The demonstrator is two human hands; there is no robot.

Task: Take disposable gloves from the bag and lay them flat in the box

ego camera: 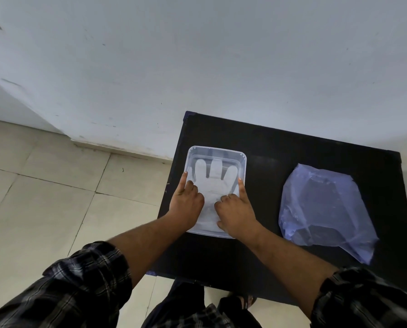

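A clear plastic box (pixel 218 150) stands on the left half of a black table (pixel 268 143). A white disposable glove (pixel 212 183) lies flat inside it, fingers pointing away from me. My left hand (pixel 186 200) rests on the glove's left side, index finger stretched along the box's left wall. My right hand (pixel 236 211) presses on the glove's right side and cuff, index finger stretched along the right wall. Both hands lie on the glove with fingers spread, gripping nothing. A translucent bluish plastic bag (pixel 325 211) lies flattened to the right of the box.
The table stands against a pale wall (pixel 197 67). Beige floor tiles (pixel 44 197) lie to the left. My checked sleeves fill the lower corners, and my foot (pixel 240 301) shows below the table's near edge.
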